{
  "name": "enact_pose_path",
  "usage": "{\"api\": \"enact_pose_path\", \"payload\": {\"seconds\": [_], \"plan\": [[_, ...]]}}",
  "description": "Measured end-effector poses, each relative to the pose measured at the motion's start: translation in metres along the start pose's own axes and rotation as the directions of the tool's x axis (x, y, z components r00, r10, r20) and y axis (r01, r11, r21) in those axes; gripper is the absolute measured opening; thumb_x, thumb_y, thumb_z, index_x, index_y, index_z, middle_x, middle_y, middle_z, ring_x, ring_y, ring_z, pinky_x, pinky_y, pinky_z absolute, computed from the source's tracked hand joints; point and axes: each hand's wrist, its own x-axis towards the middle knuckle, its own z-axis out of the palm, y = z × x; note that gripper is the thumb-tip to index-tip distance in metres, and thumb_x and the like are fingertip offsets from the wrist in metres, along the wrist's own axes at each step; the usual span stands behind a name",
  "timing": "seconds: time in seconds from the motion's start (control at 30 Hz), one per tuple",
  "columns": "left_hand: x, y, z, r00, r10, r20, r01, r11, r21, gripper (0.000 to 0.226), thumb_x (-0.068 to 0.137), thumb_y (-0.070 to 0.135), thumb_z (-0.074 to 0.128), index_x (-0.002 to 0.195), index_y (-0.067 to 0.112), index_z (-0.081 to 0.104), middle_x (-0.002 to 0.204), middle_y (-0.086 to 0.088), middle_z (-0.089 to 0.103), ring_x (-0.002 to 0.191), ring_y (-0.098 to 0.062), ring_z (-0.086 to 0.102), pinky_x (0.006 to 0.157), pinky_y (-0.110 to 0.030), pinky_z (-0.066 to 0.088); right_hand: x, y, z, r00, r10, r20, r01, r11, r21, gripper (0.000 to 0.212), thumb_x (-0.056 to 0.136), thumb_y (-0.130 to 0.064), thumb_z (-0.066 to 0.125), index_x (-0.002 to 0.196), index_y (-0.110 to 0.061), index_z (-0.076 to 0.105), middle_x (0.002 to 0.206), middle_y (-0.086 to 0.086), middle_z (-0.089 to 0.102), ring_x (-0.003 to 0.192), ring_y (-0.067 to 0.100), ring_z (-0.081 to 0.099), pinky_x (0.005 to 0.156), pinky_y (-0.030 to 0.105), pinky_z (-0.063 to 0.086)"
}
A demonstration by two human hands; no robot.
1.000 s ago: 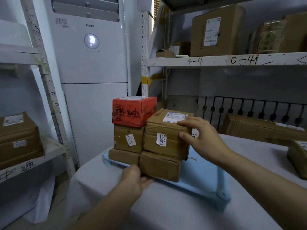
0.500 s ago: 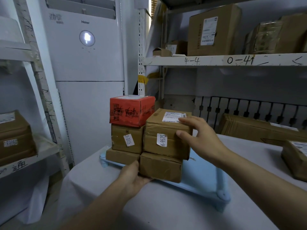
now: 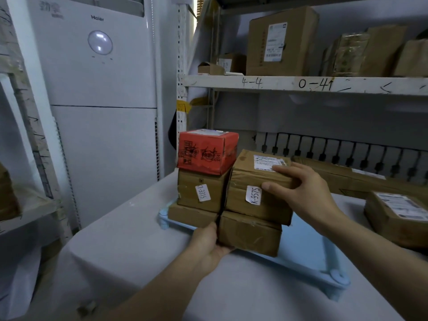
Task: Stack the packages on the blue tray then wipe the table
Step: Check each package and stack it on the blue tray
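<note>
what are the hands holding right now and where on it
The right hand grips the K-9575 box at its upper right edge. The left hand holds the bottom box at its lower left corner.

light: dim, cool bluish | shadows: soft | blur: slight overall softness | edges: wide-angle bending

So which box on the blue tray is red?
The red cardboard box topping the left stack; the other stacked boxes are plain brown.
</note>
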Motion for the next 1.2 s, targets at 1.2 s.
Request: {"api": "enact_pose_path", "payload": {"seconds": [1.2], "plan": [[-0.081,-0.107,0.106,0.998,-0.004,-0.061,0.032,0.884,0.466,0.010,0.094,0.015,0.059,0.086,0.012,0.055,0.074,-0.002,0.046,0.063,-0.015,0.048,0.057,-0.027,0.042,-0.075,0.101,-0.086,0.972,0.226,0.063,-0.230,0.972,0.058,0.064,0.089,-0.041,0.068,0.145,-0.022,0.043,0.148,0.004,0.041,0.124,0.022,0.053,0.105,0.042,0.045]]}}
